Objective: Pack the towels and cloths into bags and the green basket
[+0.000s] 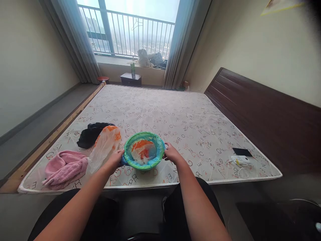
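A round trash bin (126, 147) with a green rim and a blue-green bag liner stands on the mattress in front of me. Crumpled white and orange plastic (144, 152) lies inside it. My left hand (116, 158) grips the bin's left side, with blue plastic bunched at the fingers. On the opposite side my right hand (172, 153) has its fingers curled at the rim. Left of the bin lie a white and orange plastic bag (105, 147), a black plastic bag (90, 134) and a pink towel-like cloth (66, 169).
The letter-patterned mattress (160, 110) reaches toward a railed window. At its right edge lie a black phone (242, 152) and a white charger with cable (241, 160). A dark headboard (265, 117) borders the right side. Beyond the mattress stands a small nightstand (130, 79) with a green bottle (132, 70).
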### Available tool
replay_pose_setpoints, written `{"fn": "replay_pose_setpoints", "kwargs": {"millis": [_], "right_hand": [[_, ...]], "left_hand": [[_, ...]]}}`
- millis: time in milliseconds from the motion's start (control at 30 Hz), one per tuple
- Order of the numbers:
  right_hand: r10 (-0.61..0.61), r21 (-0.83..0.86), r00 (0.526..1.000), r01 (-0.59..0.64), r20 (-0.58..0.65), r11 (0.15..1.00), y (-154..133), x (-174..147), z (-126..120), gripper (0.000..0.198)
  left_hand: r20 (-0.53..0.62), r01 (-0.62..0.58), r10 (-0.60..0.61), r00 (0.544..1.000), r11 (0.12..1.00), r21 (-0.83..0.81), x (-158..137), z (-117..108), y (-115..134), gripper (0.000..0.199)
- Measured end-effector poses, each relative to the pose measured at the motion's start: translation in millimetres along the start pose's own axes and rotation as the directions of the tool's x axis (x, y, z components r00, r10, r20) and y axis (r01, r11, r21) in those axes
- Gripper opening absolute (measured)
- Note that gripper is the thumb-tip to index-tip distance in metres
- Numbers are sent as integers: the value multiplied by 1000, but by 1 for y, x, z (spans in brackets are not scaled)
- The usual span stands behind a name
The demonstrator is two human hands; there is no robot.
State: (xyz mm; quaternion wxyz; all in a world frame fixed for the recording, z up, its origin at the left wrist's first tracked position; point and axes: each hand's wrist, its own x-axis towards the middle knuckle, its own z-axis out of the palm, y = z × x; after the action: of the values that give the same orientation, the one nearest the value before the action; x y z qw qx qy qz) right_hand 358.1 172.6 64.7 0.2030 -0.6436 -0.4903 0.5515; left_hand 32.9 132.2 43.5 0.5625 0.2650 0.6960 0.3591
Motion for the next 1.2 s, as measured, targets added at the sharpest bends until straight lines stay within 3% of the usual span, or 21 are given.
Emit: {"fn": "replay_pose_setpoints", "kwargs": {"millis": [133,267,433,567,633,733,833,1033,1200], "right_hand": [[-29,55,990,37,-141,998,0,7,1,49],[-34,50,971,47,-238,998,2,12,1,17],[28,217,977,19,-212,976,-1,11,3,11],[98,314,980,-38,-176,949,-9,5,5,9],[120,309,978,-63,-170,949,-11,3,5,9],[116,291,980,-65,-163,954,-10,2,4,11],[93,261,984,-50,-153,964,-8,2,5,15],[49,237,998,-38,-43,971,-1,8,11,34],[8,162,998,3,-67,987,0,11,13,33]], "left_hand": [[21,10,-10,1000,1000,0,0,1,1,54],[54,8,-7,998,1000,-10,4,1,-2,53],[4,-51,52,999,988,-147,4,3,2,50],[-89,-165,153,984,974,-154,4,2,6,51],[-167,-259,240,956,960,-102,6,0,5,55],[-281,-399,402,872,914,69,10,-5,3,61],[-324,-427,452,831,892,150,12,-7,1,61],[-331,-234,234,914,971,41,13,-6,4,65],[-239,-284,306,921,951,123,10,-11,6,56]]}}
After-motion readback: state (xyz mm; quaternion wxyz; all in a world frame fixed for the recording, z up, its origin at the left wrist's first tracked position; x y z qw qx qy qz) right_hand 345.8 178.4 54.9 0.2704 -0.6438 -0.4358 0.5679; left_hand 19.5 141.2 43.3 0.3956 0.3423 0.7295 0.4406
